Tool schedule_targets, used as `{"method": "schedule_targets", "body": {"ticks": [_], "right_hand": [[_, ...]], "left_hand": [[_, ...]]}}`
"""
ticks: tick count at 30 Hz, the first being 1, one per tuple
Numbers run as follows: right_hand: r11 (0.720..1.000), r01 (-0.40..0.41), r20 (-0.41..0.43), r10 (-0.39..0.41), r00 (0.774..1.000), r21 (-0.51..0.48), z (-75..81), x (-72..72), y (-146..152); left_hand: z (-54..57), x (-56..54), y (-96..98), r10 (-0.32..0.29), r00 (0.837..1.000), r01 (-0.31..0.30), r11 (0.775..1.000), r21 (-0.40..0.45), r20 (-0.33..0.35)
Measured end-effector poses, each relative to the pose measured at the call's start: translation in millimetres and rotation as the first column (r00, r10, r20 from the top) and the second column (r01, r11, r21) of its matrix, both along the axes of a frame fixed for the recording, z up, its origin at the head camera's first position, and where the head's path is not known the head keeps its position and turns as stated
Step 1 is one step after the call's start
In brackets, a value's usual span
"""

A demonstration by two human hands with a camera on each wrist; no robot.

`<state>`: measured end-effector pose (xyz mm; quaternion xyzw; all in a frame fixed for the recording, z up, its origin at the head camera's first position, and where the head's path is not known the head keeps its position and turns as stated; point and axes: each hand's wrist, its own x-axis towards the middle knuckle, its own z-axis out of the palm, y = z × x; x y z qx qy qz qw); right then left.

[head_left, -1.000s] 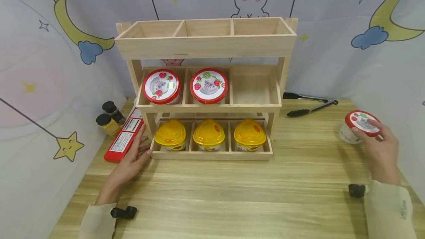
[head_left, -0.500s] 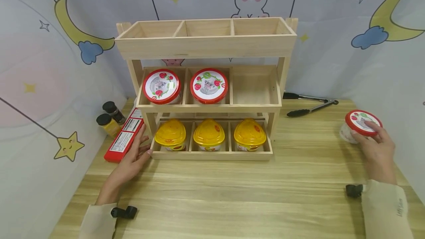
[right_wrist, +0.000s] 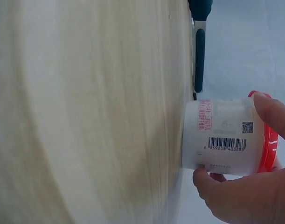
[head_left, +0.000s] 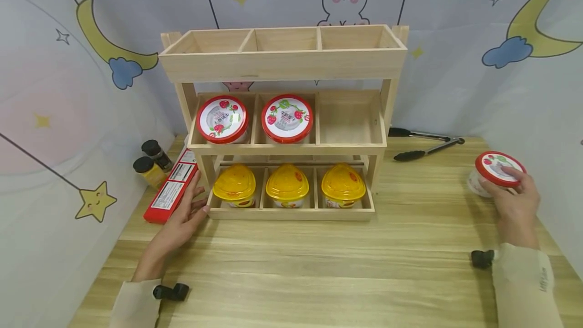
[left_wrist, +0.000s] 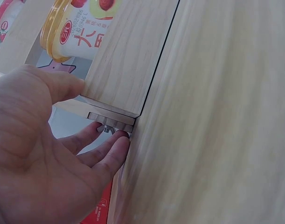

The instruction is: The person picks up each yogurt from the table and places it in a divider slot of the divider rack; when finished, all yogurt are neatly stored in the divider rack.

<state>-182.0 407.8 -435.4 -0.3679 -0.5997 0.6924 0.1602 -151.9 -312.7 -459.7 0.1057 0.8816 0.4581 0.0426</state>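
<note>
At the right, my right hand (head_left: 516, 209) grips a white plastic tub (right_wrist: 219, 135) with a red-rimmed strawberry lid (head_left: 500, 167). In the right wrist view, the tub's base meets the tabletop, and my fingers and thumb are around its side and lid. My left hand (head_left: 182, 219) holds the lower left corner of a three-tier wooden rack (head_left: 282, 65), thumb and fingers on either side of the tray's end. Two matching strawberry-lid tubs (head_left: 287, 119) sit in the left and middle compartments of the middle tier. Yellow-lidded cups (head_left: 287, 182) fill the bottom tier's three compartments.
Left of the rack, a red box (head_left: 170, 191) lies beside two black-capped jars (head_left: 152, 170). Black-and-silver tongs (head_left: 428, 143) lie right of the rack. A printed fabric backdrop (head_left: 446, 9) encloses the table (head_left: 319, 272) at the back and sides.
My right forearm and wrist have shifted slightly left, while the tub has stayed nearly in place. My left hand and the rack's contents are unchanged.
</note>
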Motion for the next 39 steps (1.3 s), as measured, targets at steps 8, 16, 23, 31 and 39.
{"method": "schedule_targets", "body": {"ticks": [8,16,23,31,39], "right_hand": [[0.999,0.027,0.023,-0.028,0.999,0.018,1.1,-2.9,-2],[1.0,0.02,0.026,-0.021,0.999,0.023,1.3,-4.1,0],[0.997,0.015,0.094,-0.022,0.995,0.073,2.2,-8.6,3],[0.974,-0.04,0.119,0.013,0.993,0.223,9.6,-4.9,-7],[0.892,-0.107,0.113,0.063,0.992,0.44,29.1,7.7,-21]], "left_hand": [[-4.9,-0.8,-1.4,0.0,1.0,0.0,1.0,-0.009,-0.006],[-2.6,-0.8,-1.8,-0.002,1.0,0.002,1.0,-0.009,-0.011],[-3.1,-0.1,-1.9,0.005,1.0,-0.005,1.0,-0.02,0.003],[-2.8,0.7,-0.6,0.015,1.0,-0.014,1.0,-0.007,0.02],[-1.6,-0.2,-0.6,0.014,1.0,-0.014,1.0,-0.003,0.028]]}}
